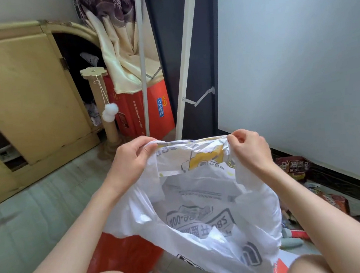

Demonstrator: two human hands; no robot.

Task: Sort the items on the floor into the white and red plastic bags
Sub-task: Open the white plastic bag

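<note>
Bag [202, 200] between hands; snack packets [294, 167] right, apparently on floor.

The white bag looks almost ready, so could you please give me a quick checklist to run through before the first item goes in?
1. Left hand grips the white bag rim: ok.
2. Right hand grips the opposite rim: ok.
3. Bag mouth spread wide: ok.
4. Free hand for picking up: not ok.
5. Snack packets lie on the floor to the right: ok.
6. Red bag open: cannot tell.

Soft even daylight, slight blur, wide-angle edge distortion.
</note>
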